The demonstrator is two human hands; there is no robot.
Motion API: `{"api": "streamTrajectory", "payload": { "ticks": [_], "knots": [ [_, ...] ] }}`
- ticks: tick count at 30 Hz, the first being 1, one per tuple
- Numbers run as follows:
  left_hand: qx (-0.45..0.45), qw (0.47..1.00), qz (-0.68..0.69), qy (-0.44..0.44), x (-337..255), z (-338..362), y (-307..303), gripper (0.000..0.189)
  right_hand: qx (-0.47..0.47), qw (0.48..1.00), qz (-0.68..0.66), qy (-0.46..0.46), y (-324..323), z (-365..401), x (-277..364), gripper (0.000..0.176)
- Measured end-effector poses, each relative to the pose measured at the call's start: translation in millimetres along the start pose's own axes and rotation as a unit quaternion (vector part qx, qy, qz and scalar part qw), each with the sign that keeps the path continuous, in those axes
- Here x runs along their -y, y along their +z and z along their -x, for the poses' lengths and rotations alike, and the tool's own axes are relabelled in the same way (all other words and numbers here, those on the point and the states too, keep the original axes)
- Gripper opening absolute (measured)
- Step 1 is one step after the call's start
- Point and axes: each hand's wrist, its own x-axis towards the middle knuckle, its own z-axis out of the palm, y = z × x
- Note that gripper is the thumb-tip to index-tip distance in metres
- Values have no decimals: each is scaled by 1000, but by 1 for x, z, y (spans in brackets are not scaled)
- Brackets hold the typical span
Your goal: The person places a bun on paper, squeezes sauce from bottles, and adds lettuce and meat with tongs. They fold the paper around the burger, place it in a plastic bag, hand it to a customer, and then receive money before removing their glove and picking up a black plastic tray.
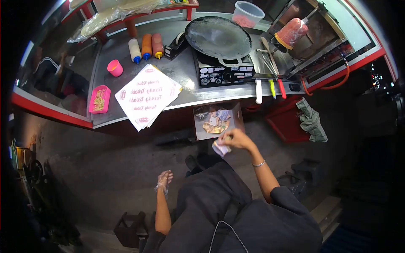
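My right hand (pixel 237 139) is closed on banknotes (pixel 221 148), held just in front of an open drawer (pixel 239 120). Inside the drawer lie several loose banknotes (pixel 217 122), with what look like coins (pixel 201 113) in its back left corner. A clear plastic glove covers my left hand (pixel 164 179), which hangs low over the floor, away from the counter. Its fingers are loosely bent and apart, and I see nothing in them.
On the counter (pixel 185 95) are a stack of printed wrapping papers (pixel 147 96), sauce bottles (pixel 146 46), a pink tray (pixel 100 99), a pink cup (pixel 114 68) and a flat pan (pixel 218 38) on a stove. Knives (pixel 258 91) jut over the edge. A meat spit (pixel 292 33) stands right.
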Motion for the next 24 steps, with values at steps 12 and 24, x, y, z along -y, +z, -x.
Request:
{"api": "streamTrajectory", "payload": {
  "ticks": [12, 24],
  "knots": [
    [-77, 939, 286, 177, -276, 20, -52, 79, -169, 979, -40, 109, -25, -28, -36, 37],
    [-177, 964, 94, 176, -332, 10, -1, 54, -122, 901, -304, 286, 27, -29, -46, 21]
  ]
}}
